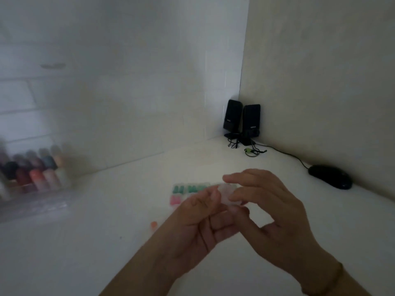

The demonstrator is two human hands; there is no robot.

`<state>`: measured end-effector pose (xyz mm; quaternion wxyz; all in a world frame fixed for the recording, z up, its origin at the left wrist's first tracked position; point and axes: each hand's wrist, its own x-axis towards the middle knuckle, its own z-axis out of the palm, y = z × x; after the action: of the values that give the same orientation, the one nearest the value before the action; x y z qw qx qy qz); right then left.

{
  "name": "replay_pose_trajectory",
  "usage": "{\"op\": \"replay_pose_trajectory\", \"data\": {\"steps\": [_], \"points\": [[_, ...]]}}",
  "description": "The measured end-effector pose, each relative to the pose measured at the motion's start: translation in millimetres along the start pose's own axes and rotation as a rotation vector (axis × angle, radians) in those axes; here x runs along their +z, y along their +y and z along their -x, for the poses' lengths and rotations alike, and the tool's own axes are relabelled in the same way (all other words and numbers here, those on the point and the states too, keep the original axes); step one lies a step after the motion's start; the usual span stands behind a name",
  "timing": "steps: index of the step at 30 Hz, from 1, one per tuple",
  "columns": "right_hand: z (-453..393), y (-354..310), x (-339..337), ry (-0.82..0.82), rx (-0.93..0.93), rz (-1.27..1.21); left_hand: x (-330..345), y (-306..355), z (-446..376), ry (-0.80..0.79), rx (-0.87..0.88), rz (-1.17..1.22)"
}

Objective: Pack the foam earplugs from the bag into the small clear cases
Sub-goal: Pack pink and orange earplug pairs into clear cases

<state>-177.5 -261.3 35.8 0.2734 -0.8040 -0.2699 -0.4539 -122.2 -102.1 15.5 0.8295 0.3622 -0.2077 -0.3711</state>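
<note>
Both my hands meet over the white desk and hold a small clear case (pixel 226 194) between them. My left hand (pixel 201 223) grips it from the left and below. My right hand (pixel 267 208) pinches it from the right, fingers curved over its top. Behind the hands lie several small clear cases in rows, some with green earplugs (pixel 190 188), one with pink earplugs (pixel 175 200). A single orange earplug (pixel 154 224) lies loose on the desk left of my left wrist. What the held case contains is too blurred to tell.
A clear box of coloured bottles (pixel 36 174) stands at the left, blurred. Two black speakers (pixel 241 120) sit in the far corner with cables, and a black mouse (pixel 330 176) lies at the right by the wall.
</note>
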Motion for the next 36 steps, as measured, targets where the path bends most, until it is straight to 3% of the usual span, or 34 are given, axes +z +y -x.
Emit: {"op": "replay_pose_trajectory", "data": {"steps": [4, 9, 13, 20, 23, 29, 36], "points": [[-7.7, 0.5, 12.9, 0.105, 0.023, -0.005, -3.9, 11.5, 0.3, 0.039, 0.128, 0.078], [-12.6, -1.5, 19.1, 0.085, 0.049, -0.043, -7.9, 15.6, 5.4, 0.078, 0.185, 0.13], [-13.9, -2.7, 25.0, 0.037, -0.072, 0.138, -5.1, 18.5, 5.9, 0.175, 0.251, 0.01], [-9.7, -5.7, 25.3, 0.074, 0.14, -0.082, 0.3, 13.7, 12.2, 0.093, 0.152, 0.061], [-9.9, -5.0, 23.0, 0.044, 0.082, -0.018, -2.6, 14.1, 12.6, 0.053, 0.19, 0.064], [-12.3, -4.2, 26.4, 0.073, -0.038, 0.226, -9.4, 15.8, 10.8, 0.135, 0.219, -0.013], [-14.9, -8.3, 37.9, 0.099, 0.05, 0.257, -16.4, 23.0, 12.6, 0.209, 0.223, -0.165]]}}
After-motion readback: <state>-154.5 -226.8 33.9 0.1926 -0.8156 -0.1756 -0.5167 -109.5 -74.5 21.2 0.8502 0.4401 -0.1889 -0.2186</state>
